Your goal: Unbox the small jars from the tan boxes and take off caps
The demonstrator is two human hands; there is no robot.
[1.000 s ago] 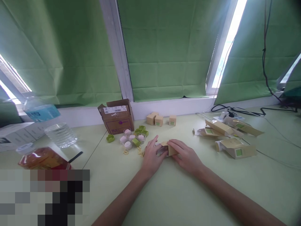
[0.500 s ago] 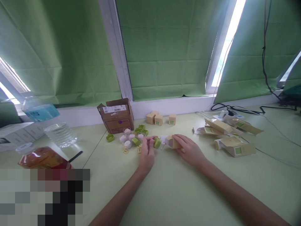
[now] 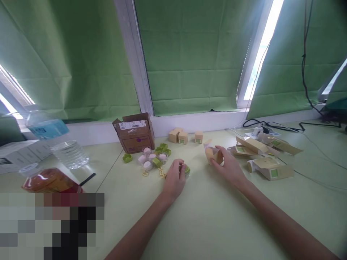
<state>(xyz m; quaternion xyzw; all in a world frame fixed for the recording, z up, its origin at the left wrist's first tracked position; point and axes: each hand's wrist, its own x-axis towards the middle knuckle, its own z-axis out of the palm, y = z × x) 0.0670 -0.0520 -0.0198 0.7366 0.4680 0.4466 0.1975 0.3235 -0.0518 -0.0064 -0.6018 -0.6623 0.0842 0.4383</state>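
Left hand (image 3: 175,178): fingers curled around green piece (image 3: 187,169)
Right hand (image 3: 229,168): half-curled, gripping open carton (image 3: 209,153)
Flattened cartons (image 3: 279,170): on table (image 3: 206,220), further right

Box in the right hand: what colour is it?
Light tan. The box shows best in the head view.

My left forearm (image 3: 143,227) slants up and rightward, my right forearm (image 3: 279,216) up and leftward. My left hand (image 3: 175,177) is back-up, fingers (image 3: 182,169) bent downward in a grip. My right hand (image 3: 229,167), well apart, points leftward, thumb (image 3: 215,165) nearer me, opposing the fingers.
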